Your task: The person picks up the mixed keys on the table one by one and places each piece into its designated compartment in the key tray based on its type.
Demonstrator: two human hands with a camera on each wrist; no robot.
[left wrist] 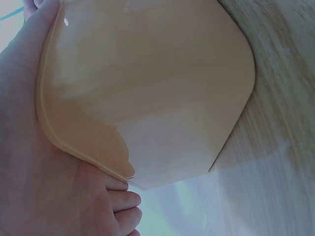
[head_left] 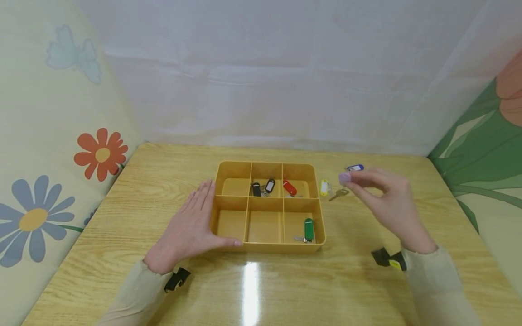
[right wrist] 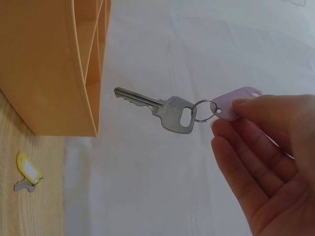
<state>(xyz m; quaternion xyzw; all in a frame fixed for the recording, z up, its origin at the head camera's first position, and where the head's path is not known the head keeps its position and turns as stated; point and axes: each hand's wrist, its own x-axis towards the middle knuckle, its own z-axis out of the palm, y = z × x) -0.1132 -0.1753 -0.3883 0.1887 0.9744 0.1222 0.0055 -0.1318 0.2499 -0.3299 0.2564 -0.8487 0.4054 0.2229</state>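
Observation:
My right hand (head_left: 387, 203) pinches a purple key tag (right wrist: 229, 103) between thumb and fingers, above the table to the right of the box. From the tag's ring a silver key (right wrist: 174, 115) extends towards the box in the right wrist view. My left hand (head_left: 189, 226) rests against the left side of the yellow divided box (head_left: 281, 247), fingers straight and thumb along the front rim. Black key tags (head_left: 269, 185) lie in its back middle compartment, a red key tag (head_left: 290, 187) in the back right one, and a green key tag (head_left: 309, 229) with a key in the front right.
On the wooden table (head_left: 195, 294), a yellow key tag (head_left: 324, 187) lies just right of the box. A blue key tag (head_left: 355, 167) lies farther back, partly behind my right hand. A white sheet (head_left: 261, 90) hangs behind the table, with flowered panels at both sides.

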